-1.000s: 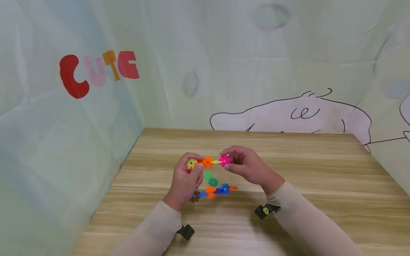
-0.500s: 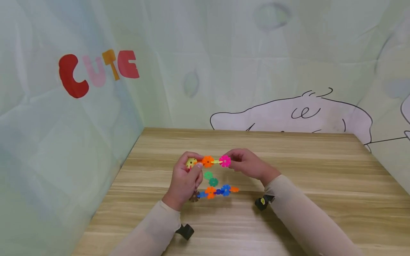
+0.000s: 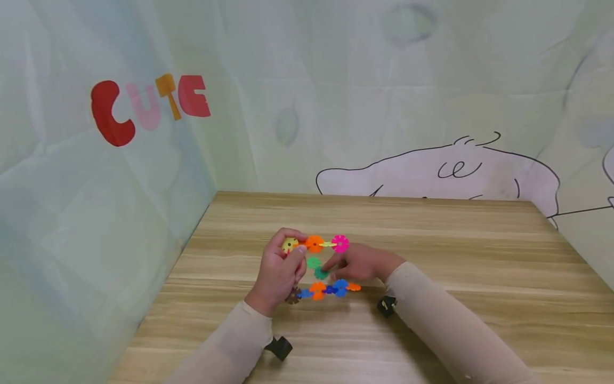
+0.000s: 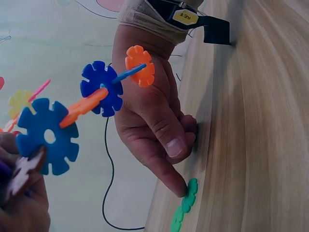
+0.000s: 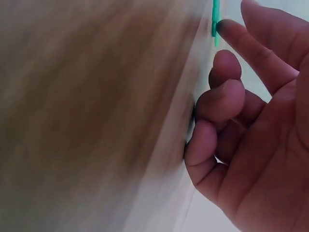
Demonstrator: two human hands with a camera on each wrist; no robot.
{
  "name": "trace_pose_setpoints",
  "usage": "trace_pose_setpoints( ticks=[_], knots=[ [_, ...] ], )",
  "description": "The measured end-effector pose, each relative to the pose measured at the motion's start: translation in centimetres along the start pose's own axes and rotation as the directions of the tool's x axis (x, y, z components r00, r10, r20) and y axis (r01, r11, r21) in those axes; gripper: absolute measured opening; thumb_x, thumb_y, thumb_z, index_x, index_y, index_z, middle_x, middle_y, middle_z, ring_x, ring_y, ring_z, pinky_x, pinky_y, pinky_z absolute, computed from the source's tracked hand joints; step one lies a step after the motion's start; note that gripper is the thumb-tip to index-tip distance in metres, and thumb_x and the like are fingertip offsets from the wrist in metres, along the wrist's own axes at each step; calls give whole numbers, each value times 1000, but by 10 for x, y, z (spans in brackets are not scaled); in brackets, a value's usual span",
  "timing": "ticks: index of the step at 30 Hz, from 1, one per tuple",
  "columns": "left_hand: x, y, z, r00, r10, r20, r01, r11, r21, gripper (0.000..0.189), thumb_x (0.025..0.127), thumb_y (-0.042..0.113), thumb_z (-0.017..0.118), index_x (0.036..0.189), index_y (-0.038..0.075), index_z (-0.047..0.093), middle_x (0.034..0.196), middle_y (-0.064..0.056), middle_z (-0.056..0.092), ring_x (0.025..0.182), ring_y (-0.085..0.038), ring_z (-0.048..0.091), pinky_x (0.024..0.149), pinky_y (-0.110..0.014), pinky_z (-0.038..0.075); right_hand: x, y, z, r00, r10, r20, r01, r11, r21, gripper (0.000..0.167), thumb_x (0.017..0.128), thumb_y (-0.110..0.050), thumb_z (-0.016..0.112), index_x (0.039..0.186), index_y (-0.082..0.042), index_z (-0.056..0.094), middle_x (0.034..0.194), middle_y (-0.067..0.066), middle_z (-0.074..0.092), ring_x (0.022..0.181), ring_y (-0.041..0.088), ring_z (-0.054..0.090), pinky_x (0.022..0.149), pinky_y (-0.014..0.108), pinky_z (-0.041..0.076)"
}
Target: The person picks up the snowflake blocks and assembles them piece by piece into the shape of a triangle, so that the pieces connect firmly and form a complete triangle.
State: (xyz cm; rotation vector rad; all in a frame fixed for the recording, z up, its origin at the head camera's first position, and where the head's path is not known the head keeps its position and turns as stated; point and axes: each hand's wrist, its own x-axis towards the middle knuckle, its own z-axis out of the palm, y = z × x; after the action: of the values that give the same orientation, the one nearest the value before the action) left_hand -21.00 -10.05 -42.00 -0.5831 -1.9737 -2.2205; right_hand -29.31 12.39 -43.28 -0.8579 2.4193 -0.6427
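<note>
My left hand grips a linked structure of plastic snowflake discs above the table. Its upper arm runs past an orange disc to a pink disc. The lower arm, with a dark blue disc and a blue disc, ends in an orange disc. Part of the structure is hidden behind the left fingers. Beneath it, a dark green disc and a light green disc lie flat, overlapping, on the table. The extended index finger of my right hand touches the dark green one; its other fingers are bent.
The wood-grain table meets a printed cloth backdrop at its far edge. Another cloth wall with the letters CUTE stands to the left. A black camera mount hangs below the left sleeve.
My right hand has let go of the pink disc and moved down and toward me, to the green discs on the table. The left hand keeps its grip, almost unmoved.
</note>
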Motion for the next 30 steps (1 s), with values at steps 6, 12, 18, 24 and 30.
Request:
trace_pose_setpoints(
  ticks=[6, 12, 18, 24, 30],
  knots=[
    [1, 0, 0, 1000, -3, -8, 3, 1000, -2, 16, 107, 6, 50, 122, 1, 54, 55, 1, 47, 43, -12, 41, 39, -20, 37, -1, 0, -3, 996, 54, -76, -53, 998, 16, 27, 96, -29, 76, 121, -18, 79, 110, -4, 79, 104, 17, 71, 101, 46, 55],
    [0, -1, 1, 1000, 10, -17, -10, 1000, 0, 16, 107, 5, 49, 122, 0, 53, 55, 2, 47, 43, -11, 41, 39, -19, 36, 0, 0, -5, 988, 51, -143, -46, 998, 39, 26, 91, -17, 79, 117, -19, 79, 94, -2, 74, 89, 18, 67, 90, 43, 55],
    [1, -1, 1, 1000, 12, -13, -12, 1000, 5, 16, 107, 4, 49, 122, 1, 54, 55, 2, 47, 43, -11, 41, 40, -20, 37, 4, -2, -3, 989, 82, -122, -81, 997, 12, 29, 88, -12, 84, 114, -22, 77, 92, -2, 68, 88, 18, 62, 88, 40, 53],
    [1, 0, 1, 1000, 7, -18, -7, 1000, 4, 16, 107, 4, 49, 122, 1, 54, 55, 2, 47, 43, -11, 41, 40, -20, 37, 7, -7, -2, 988, 94, -124, -96, 995, -15, 25, 86, -6, 84, 107, -16, 74, 95, -2, 67, 91, 19, 61, 93, 41, 54],
    [1, 0, 0, 1000, 4, -24, -4, 1000, 13, 16, 108, 5, 49, 122, 1, 54, 55, 2, 47, 43, -11, 41, 40, -20, 37, 6, -4, -3, 989, 89, -118, -92, 996, -20, 17, 87, -9, 83, 94, -16, 69, 87, -4, 66, 85, 18, 60, 89, 40, 54]
  ],
)
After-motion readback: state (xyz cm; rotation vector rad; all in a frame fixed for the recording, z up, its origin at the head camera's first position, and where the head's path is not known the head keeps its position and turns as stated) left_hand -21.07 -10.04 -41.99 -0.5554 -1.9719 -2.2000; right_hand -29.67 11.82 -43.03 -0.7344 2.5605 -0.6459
